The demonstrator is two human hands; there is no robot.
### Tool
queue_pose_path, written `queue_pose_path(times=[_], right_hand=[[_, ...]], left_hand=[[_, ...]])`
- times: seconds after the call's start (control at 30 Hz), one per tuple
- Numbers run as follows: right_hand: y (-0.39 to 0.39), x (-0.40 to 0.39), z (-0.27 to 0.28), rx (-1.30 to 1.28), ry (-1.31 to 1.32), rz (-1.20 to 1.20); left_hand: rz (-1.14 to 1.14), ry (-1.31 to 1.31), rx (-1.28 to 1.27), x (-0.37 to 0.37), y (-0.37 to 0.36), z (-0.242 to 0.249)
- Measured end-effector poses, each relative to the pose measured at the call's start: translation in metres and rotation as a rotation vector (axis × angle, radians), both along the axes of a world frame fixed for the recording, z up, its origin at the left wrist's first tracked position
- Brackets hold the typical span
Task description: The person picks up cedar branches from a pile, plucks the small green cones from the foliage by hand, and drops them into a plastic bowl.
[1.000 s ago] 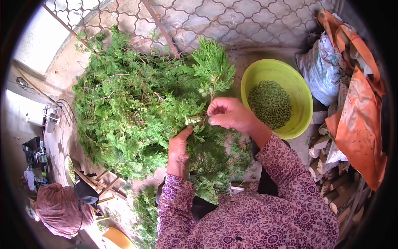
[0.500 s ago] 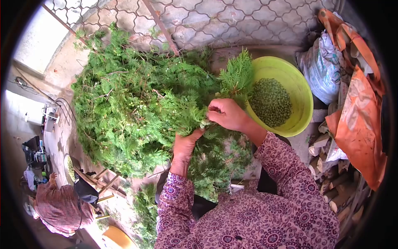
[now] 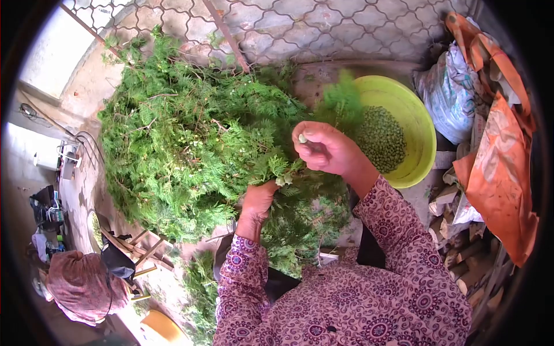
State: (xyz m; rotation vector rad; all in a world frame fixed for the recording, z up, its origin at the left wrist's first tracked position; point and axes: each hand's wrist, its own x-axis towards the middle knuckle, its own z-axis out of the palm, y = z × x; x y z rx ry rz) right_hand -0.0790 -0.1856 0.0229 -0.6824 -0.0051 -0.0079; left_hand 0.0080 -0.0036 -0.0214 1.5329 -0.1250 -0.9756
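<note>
1. My right hand (image 3: 330, 151): fingers curled in, thumb and index almost meeting, one small pale-green seed cone (image 3: 302, 138) pinched at the tips.
2. My left hand (image 3: 257, 202): below and left of that pinch, closed on a leafy conifer sprig (image 3: 277, 165); fingers mostly buried in foliage, exact gap can't be told.
3. Cone cluster (image 3: 284, 180) on the sprig, just beside left thumb tip, under right hand.
4. Feathery branch tip (image 3: 341, 99), motion-blurred, just beyond right knuckles, overlapping tub edge in view; can't tell if same sprig.
5. Yellow-green plastic tub (image 3: 426, 144) right of my right hand, heap of green cones (image 3: 382, 138) inside.
6. Conifer branch pile (image 3: 173, 144) left of and beyond both hands.
7. Orange sack (image 3: 497, 184) and split firewood (image 3: 468, 262) well right of my grip.
</note>
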Motion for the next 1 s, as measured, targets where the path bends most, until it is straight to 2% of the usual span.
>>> queue_pose_path(times=[0.07,0.13,0.2,0.23,0.3,0.33,0.4,0.43,0.47,0.5,0.53,0.63,0.77,0.83,0.97,1.0], right_hand=[[0.001,-0.003,0.014,0.060,0.048,-0.048],[-0.008,-0.001,0.003,0.051,-0.023,-0.021],[-0.014,-0.001,-0.005,-0.154,0.081,-0.071],[-0.012,0.000,-0.008,-0.152,0.087,-0.078],[-0.007,0.004,-0.013,-1.179,0.166,-0.493],[-0.008,0.002,-0.022,-1.181,0.176,-0.498],[-0.008,0.000,-0.037,-1.845,0.044,-0.418],[-0.007,-0.005,-0.035,-1.827,0.182,-0.159],[-0.008,-0.006,-0.036,-1.823,0.190,-0.157],[-0.009,-0.006,-0.037,-1.836,0.172,0.001],[-0.009,-0.008,-0.039,-1.839,0.152,0.160],[0.000,-0.010,-0.047,-1.865,0.095,0.274],[0.013,-0.011,-0.043,-1.753,0.148,0.434],[0.012,-0.011,-0.042,-1.614,-0.015,0.524],[0.017,-0.011,-0.039,-1.713,-0.135,0.526],[0.022,-0.013,-0.037,-1.787,-0.077,0.409]], left_hand=[[0.049,0.103,-0.061,0.002,0.000,-0.001],[0.032,0.058,0.014,-0.001,-0.001,0.002],[-0.050,-0.050,0.223,-0.005,-0.004,-0.003],[-0.057,-0.046,0.224,-0.005,-0.005,-0.004],[-0.093,-0.029,0.279,-0.004,-0.006,-0.006],[-0.111,-0.021,0.304,-0.003,-0.007,-0.007],[-0.139,-0.024,0.266,-0.003,-0.006,-0.009],[-0.215,-0.121,0.363,-0.004,-0.006,-0.006],[-0.291,-0.219,0.459,-0.006,-0.006,-0.001],[-0.287,-0.246,0.517,-0.014,-0.012,0.019],[-0.297,-0.238,0.523,-0.014,-0.011,0.018],[-0.359,-0.209,0.295,-0.008,-0.006,0.009],[-0.390,-0.284,0.355,-0.010,-0.005,0.020],[-0.481,-0.409,0.242,-0.006,0.000,0.016],[-0.429,-0.300,0.228,-0.004,0.003,0.020],[-0.431,-0.299,0.240,-0.003,0.003,0.020]])
